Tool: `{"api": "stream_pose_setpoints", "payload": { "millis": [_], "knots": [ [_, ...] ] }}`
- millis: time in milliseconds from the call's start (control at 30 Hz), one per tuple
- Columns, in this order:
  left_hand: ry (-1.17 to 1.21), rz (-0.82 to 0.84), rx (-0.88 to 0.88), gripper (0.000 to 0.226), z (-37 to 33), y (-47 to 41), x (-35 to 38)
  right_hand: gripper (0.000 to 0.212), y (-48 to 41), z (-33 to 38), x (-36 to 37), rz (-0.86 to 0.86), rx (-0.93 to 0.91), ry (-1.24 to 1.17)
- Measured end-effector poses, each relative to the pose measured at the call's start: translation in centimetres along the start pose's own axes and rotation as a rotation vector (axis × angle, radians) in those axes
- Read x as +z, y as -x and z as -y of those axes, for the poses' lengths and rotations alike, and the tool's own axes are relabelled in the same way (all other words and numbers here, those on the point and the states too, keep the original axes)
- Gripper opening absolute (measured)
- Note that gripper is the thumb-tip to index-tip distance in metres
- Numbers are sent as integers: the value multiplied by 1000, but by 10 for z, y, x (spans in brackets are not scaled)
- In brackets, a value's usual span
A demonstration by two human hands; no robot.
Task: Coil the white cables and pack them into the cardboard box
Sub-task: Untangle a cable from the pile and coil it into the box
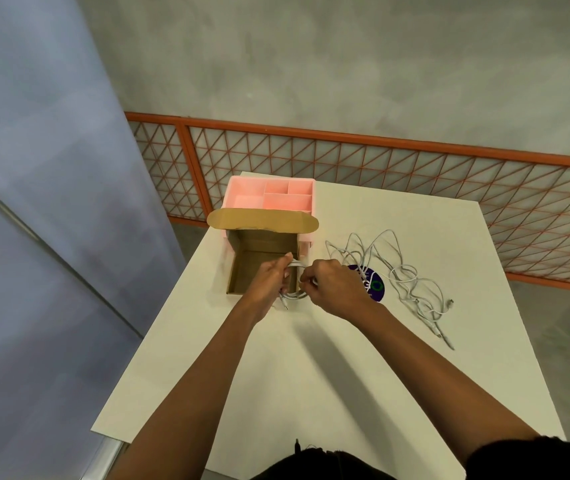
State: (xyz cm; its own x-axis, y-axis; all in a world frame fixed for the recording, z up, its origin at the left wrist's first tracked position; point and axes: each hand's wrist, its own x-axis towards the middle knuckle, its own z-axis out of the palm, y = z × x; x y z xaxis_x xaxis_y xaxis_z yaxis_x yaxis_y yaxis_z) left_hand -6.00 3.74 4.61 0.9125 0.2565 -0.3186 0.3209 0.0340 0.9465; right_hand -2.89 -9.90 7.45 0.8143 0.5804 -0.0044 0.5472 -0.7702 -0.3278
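We hold a coil with both hands at the right edge of the box, our left hand curled round one side and our right hand pinching the other so the loops cannot spring open, while more cables lie loose on the table nearby.

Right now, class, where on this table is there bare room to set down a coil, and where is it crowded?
Free: the white table either side of the forearms; the strip left of the cardboard box. Crowded: left hand and right hand gripping the cable coil at the box's right wall; the loose cables.
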Motion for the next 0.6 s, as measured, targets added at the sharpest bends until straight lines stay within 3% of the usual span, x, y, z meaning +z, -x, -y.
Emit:
{"api": "stream_pose_setpoints", "payload": {
  "millis": [167, 600],
  "knots": [
    [-144, 7, 79, 39, 8, 4, -4, 18, -3, -9, -15, 77, -76, -236],
    [29, 122, 107, 31, 13, 12, -10, 17, -7, -38, -48, 248, 44, -685]
  ]
}}
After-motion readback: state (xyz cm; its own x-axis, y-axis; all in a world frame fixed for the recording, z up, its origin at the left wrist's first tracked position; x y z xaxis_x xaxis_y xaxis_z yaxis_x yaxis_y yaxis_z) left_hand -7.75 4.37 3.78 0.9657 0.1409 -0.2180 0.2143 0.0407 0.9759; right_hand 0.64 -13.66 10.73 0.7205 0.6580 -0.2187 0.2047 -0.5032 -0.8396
